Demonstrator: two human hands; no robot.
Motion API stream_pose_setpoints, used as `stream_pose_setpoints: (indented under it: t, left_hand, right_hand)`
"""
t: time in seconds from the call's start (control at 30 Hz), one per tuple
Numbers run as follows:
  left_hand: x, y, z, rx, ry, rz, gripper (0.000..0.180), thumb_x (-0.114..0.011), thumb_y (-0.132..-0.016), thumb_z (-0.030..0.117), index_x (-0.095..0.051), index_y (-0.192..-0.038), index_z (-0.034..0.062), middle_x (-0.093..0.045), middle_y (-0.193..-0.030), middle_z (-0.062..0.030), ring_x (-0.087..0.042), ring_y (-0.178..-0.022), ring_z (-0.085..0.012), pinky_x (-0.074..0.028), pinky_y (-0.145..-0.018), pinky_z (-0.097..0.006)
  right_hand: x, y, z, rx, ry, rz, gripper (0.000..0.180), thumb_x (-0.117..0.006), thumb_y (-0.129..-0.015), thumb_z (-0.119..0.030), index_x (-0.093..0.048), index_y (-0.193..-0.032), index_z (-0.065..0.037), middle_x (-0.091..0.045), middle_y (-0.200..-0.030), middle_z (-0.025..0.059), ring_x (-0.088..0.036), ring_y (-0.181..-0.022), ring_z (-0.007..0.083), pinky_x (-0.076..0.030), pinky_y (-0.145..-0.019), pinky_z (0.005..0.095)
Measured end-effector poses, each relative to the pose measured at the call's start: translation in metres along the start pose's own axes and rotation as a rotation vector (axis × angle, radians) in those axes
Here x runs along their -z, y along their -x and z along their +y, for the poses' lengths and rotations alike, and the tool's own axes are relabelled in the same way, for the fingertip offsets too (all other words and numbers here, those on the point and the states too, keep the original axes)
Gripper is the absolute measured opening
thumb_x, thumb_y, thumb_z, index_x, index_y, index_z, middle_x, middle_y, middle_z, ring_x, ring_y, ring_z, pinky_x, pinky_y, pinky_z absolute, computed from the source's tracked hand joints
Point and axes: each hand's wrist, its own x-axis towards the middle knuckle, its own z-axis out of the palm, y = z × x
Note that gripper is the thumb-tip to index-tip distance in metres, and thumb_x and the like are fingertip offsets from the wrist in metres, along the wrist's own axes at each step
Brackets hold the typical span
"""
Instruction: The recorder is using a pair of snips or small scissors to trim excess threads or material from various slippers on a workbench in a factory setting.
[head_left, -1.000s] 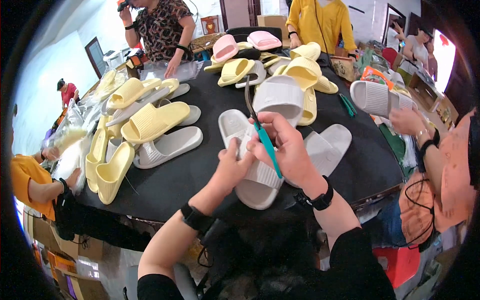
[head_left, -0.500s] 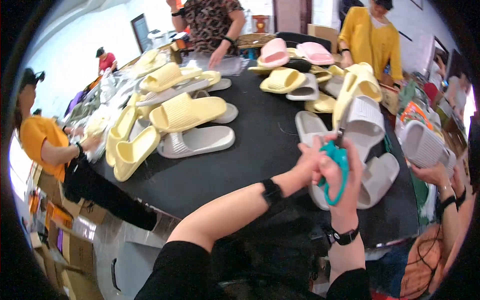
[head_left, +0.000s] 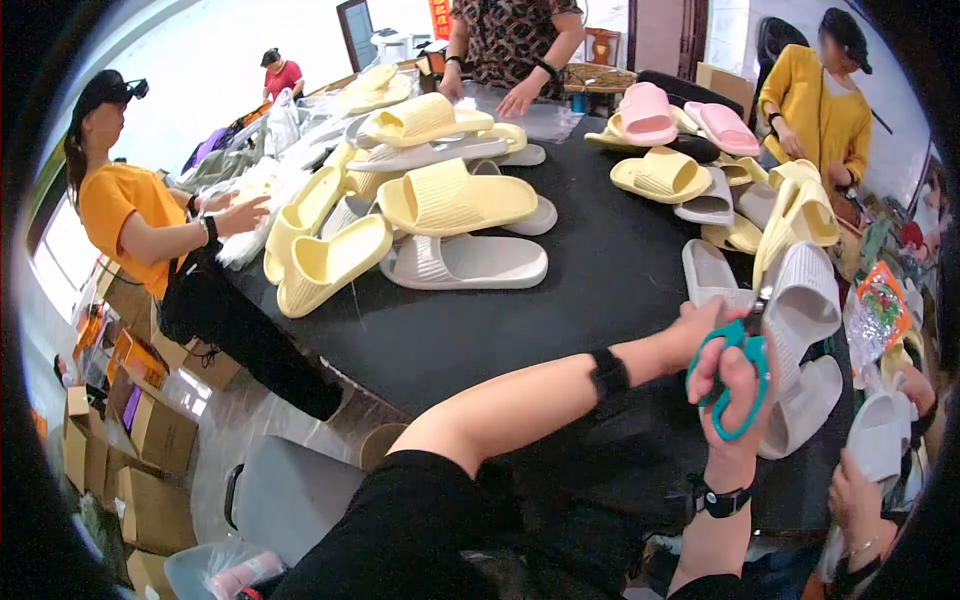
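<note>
Scissors in my right hand, a grey slipper under my left.

My right hand (head_left: 738, 385) is closed through the loops of the teal scissors (head_left: 733, 390), whose blades are hidden behind my fingers and the grey slipper (head_left: 800, 310) at the right side of the black bench (head_left: 520, 320). My left hand (head_left: 700, 335) is curled against that slipper beside the scissors, though I cannot tell how firmly it grips, since my right hand covers part of it. Yellow slippers (head_left: 450, 200) lie heaped across the far side of the bench, pink ones (head_left: 650, 115) beyond. Cardboard boxes (head_left: 150, 430) stand on the floor at my left, their contents impossible to make out. A clear bag (head_left: 225, 570) by the grey chair (head_left: 290, 495) holds something pink.
</note>
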Motion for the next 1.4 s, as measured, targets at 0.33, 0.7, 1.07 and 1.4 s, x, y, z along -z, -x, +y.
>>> stream_pose_setpoints:
  t: [0.33,0.7,1.07,1.4]
  left_hand:
    - [0.145,0.07,0.023,0.17,0.31,0.22,0.035,-0.057,-0.089,0.023,-0.054,-0.114,-0.0013,-0.061,-0.093,-0.009,-0.06,-0.078,-0.0161,-0.051,-0.063,-0.027]
    - [0.194,0.153,0.166,-0.77,0.157,0.317,0.05,-0.051,-0.082,0.014,-0.04,-0.126,-0.006,-0.058,-0.087,-0.0149,-0.055,-0.069,-0.0227,-0.049,-0.068,-0.034]
    - [0.278,0.217,0.207,-0.813,-0.24,0.532,0.046,-0.047,-0.083,0.014,-0.042,-0.125,-0.0052,-0.056,-0.102,-0.0141,-0.056,-0.083,-0.0218,-0.049,-0.077,-0.034]
    - [0.279,0.22,0.188,-0.529,-0.263,0.437,0.046,-0.046,-0.086,0.017,-0.042,-0.127,-0.0053,-0.053,-0.119,-0.0141,-0.056,-0.098,-0.0204,-0.047,-0.087,-0.032]
  right_hand:
    - [-0.017,0.0,0.011,-0.284,-0.127,-0.042,0.035,-0.058,-0.084,-0.017,-0.046,-0.111,0.001,-0.052,-0.067,0.0072,-0.049,-0.05,0.0123,-0.041,-0.044,0.0247]
    - [-0.021,-0.009,0.033,-0.502,-0.098,-0.212,0.027,-0.061,-0.085,-0.013,-0.052,-0.107,-0.001,-0.057,-0.07,0.0056,-0.054,-0.053,0.0096,-0.043,-0.043,0.0218]
    - [-0.016,0.012,0.039,-0.587,-0.065,-0.229,0.032,-0.059,-0.083,-0.016,-0.047,-0.109,-0.001,-0.053,-0.07,0.0063,-0.051,-0.053,0.0131,-0.042,-0.045,0.025]
    - [-0.008,-0.012,0.053,-0.526,-0.046,-0.221,0.029,-0.061,-0.084,-0.015,-0.051,-0.107,-0.001,-0.056,-0.072,0.0061,-0.053,-0.054,0.0117,-0.042,-0.044,0.0242]
